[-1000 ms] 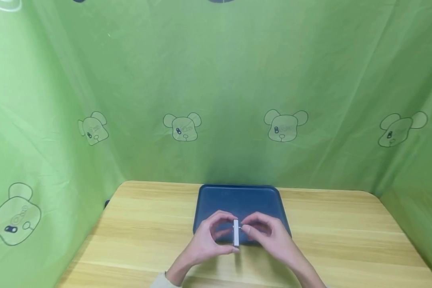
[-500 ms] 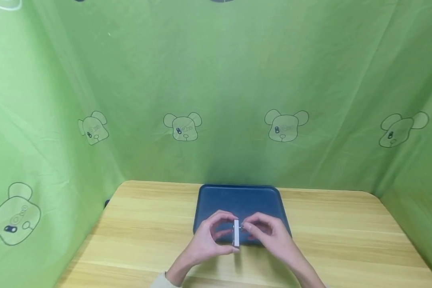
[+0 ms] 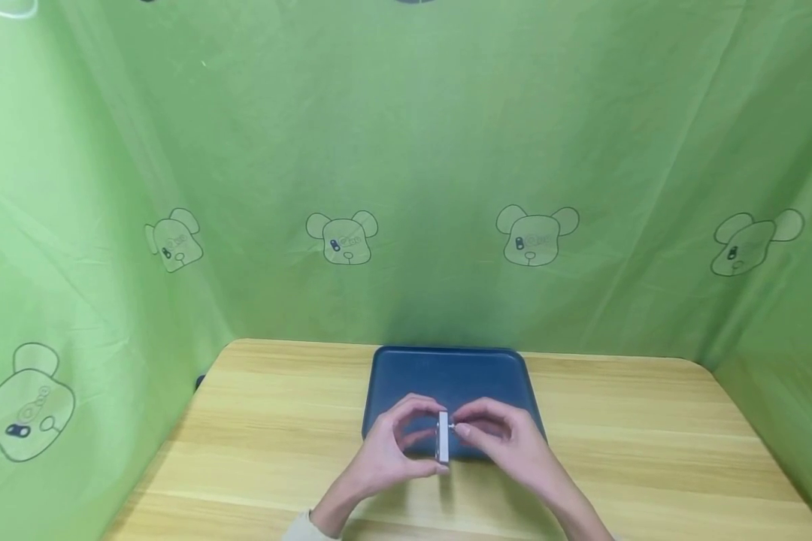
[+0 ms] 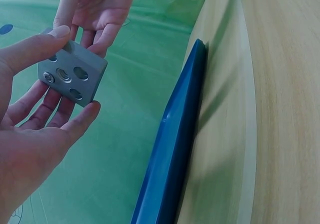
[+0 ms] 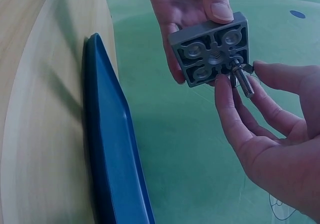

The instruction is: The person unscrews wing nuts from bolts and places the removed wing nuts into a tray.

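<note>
My left hand [image 3: 387,453] grips a square grey plate [image 3: 443,438] by its opposite edges, thumb against fingers, and holds it upright above the tray's near edge. Several round holes go through the plate, and its ribbed side faces right in the right wrist view. Through one corner hole runs a threaded bolt [image 5: 244,83]; its round head [image 4: 48,77] shows on the smooth side in the left wrist view. A small wing nut [image 5: 246,68] sits on the bolt near the plate. Thumb and fingertips of my right hand [image 3: 517,447] pinch it, partly hiding it.
Below and beyond the hands, a dark blue tray [image 3: 446,368] lies on the wooden table [image 3: 277,421]. Green curtain [image 3: 406,150] with printed bear heads hangs behind the table and at both sides.
My right thumb and fingertips have shifted a little up and back down around the wing nut. The left hand and the plate stay practically in place.
</note>
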A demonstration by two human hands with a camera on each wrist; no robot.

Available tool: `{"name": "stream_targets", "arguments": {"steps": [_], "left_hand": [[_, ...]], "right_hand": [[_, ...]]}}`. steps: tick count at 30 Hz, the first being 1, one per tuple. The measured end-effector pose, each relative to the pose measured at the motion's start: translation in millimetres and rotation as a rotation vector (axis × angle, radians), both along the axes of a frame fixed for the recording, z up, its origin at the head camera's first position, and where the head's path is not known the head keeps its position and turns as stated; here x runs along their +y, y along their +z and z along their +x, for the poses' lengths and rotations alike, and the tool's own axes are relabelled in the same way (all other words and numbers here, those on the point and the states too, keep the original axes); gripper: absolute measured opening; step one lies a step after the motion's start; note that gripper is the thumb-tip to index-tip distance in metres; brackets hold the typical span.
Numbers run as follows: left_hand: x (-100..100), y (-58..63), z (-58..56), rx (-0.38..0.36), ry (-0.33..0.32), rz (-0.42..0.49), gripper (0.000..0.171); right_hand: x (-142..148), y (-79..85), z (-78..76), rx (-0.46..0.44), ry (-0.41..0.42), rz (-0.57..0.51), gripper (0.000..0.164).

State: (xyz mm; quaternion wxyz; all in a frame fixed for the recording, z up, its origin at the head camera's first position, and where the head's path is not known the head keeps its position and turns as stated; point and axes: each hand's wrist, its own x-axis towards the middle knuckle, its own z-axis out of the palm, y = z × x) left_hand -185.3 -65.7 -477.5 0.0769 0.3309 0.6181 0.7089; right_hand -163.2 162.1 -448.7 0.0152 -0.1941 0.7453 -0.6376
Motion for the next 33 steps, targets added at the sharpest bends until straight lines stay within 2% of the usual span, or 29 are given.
{"name": "stream_targets", "arguments": {"steps": [8, 16, 28, 33], "left_hand": [[0.5, 0.2, 0.5, -0.005, 0.002, 0.009, 0.068], [-0.5, 1.3, 0.7, -0.019, -0.009, 0.031, 0.069], [-1.0, 2.0, 0.1, -0.014, 0.002, 0.031, 0.069], [-1.4, 1.3, -0.3, -0.005, 0.004, 0.027, 0.068]], "right_hand": [[-0.6, 3.5, 2.2, -0.026, -0.036, 0.032, 0.026], [-1.9, 3.2, 2.8, 0.002, -0.003, 0.021, 0.033], [-2.4, -0.8, 1.4, 0.068, -0.005, 0.015, 0.027], [-3.4, -0.2, 1.6, 0.039, -0.013, 0.004, 0.019]]}}
